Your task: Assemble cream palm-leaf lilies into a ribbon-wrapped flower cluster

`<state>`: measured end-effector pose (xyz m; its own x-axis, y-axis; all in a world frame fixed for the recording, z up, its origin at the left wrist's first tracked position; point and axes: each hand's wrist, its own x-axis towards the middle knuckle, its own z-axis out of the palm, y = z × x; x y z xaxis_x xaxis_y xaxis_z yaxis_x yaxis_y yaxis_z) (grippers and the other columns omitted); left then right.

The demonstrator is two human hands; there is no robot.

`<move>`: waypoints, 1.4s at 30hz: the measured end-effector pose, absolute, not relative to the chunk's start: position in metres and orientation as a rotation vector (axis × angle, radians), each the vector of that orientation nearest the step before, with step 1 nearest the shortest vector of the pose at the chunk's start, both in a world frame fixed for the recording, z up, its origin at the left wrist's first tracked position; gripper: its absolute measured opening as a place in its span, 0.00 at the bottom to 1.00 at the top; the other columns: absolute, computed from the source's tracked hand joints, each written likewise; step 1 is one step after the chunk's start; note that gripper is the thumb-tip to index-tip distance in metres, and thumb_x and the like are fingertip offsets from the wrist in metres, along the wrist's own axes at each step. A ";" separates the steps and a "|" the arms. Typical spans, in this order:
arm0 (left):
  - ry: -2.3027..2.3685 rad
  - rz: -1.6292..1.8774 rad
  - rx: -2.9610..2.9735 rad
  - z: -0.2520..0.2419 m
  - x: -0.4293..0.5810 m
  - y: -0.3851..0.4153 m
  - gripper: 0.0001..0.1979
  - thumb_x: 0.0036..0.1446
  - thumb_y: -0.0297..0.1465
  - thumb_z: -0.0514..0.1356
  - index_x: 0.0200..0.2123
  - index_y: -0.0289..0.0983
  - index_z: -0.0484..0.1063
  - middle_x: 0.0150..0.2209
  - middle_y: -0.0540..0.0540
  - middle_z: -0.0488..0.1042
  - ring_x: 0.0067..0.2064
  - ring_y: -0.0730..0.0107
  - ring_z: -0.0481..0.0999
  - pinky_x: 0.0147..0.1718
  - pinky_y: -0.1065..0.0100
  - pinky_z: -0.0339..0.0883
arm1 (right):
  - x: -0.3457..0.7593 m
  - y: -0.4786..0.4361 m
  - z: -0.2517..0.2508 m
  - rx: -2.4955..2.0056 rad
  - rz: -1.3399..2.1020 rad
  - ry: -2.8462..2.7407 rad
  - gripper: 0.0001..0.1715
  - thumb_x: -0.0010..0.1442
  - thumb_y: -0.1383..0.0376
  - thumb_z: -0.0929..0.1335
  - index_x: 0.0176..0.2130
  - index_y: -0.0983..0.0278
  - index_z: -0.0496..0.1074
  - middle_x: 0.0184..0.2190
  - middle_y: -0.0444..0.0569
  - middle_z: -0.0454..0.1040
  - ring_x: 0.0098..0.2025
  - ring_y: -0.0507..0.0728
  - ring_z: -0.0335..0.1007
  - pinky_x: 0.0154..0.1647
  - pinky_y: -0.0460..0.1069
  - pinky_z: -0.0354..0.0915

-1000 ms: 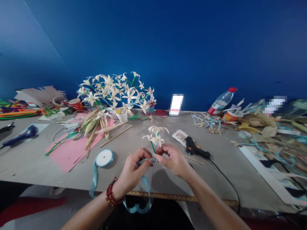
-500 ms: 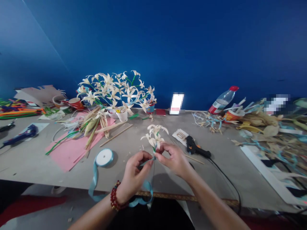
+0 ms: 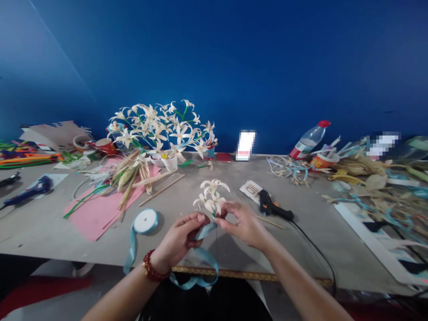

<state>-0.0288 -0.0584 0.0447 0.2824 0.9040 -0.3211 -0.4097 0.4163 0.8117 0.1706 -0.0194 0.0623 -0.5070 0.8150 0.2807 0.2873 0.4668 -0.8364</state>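
Note:
Between my hands stands a small spray of cream-white artificial flowers [image 3: 212, 196] on a thin wire stem. My right hand [image 3: 239, 223] pinches the stem just below the blossoms, thumb and fingers together. Light blue ribbon [image 3: 204, 232] runs from the stem to my left hand [image 3: 183, 234], whose fingers are closed on it. From there the ribbon loops down past the table's front edge and back up to its white-centred spool [image 3: 146, 221], which lies flat left of my hands. The stem's lower end is hard to see.
A black glue gun [image 3: 274, 207] with its cord lies to the right, near a thin stick. Many white flowers [image 3: 160, 125] stand in cups at the back. Pink paper [image 3: 90, 214] lies left, a blue glue gun [image 3: 30, 192] farther left, a power strip [image 3: 371, 243] at right.
My left hand has moved left and down from the stem, with a stretch of ribbon now drawn out between them. The flowers have shifted slightly left and down.

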 end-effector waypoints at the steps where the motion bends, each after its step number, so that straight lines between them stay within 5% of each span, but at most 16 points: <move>1: 0.906 0.989 0.630 0.042 -0.029 -0.057 0.14 0.50 0.38 0.69 0.29 0.33 0.73 0.30 0.50 0.67 0.22 0.82 0.53 0.18 0.74 0.40 | 0.171 -0.019 0.062 -0.916 0.983 -2.023 0.04 0.60 0.67 0.69 0.32 0.61 0.70 0.30 0.44 0.73 0.33 0.54 0.68 0.38 0.48 0.65; 7: 0.888 0.876 0.762 0.033 -0.031 -0.054 0.14 0.52 0.39 0.69 0.30 0.35 0.72 0.21 0.58 0.54 0.18 0.84 0.44 0.17 0.73 0.35 | 0.170 -0.019 0.062 -0.931 0.973 -2.056 0.04 0.59 0.67 0.69 0.31 0.62 0.70 0.30 0.43 0.72 0.33 0.54 0.69 0.39 0.47 0.64; 14: 1.052 0.983 1.143 0.027 -0.029 -0.053 0.12 0.51 0.38 0.68 0.29 0.35 0.76 0.24 0.52 0.69 0.25 0.76 0.62 0.26 0.72 0.55 | 0.165 -0.020 0.058 -0.993 0.975 -2.125 0.04 0.58 0.69 0.69 0.31 0.62 0.70 0.30 0.42 0.72 0.34 0.54 0.70 0.39 0.47 0.63; 36: 1.180 1.102 1.224 0.007 -0.031 -0.050 0.11 0.53 0.38 0.66 0.29 0.34 0.75 0.27 0.48 0.74 0.30 0.69 0.70 0.31 0.70 0.61 | 0.152 -0.007 0.039 -1.034 0.925 -2.145 0.04 0.58 0.69 0.70 0.31 0.63 0.71 0.31 0.45 0.74 0.36 0.55 0.70 0.40 0.49 0.65; 42: 1.176 1.080 1.047 0.006 -0.025 -0.044 0.15 0.48 0.41 0.69 0.27 0.34 0.75 0.22 0.53 0.68 0.22 0.77 0.60 0.22 0.73 0.51 | 0.150 -0.002 0.037 -1.094 0.900 -2.144 0.05 0.57 0.68 0.70 0.29 0.63 0.71 0.30 0.44 0.74 0.34 0.54 0.70 0.36 0.47 0.64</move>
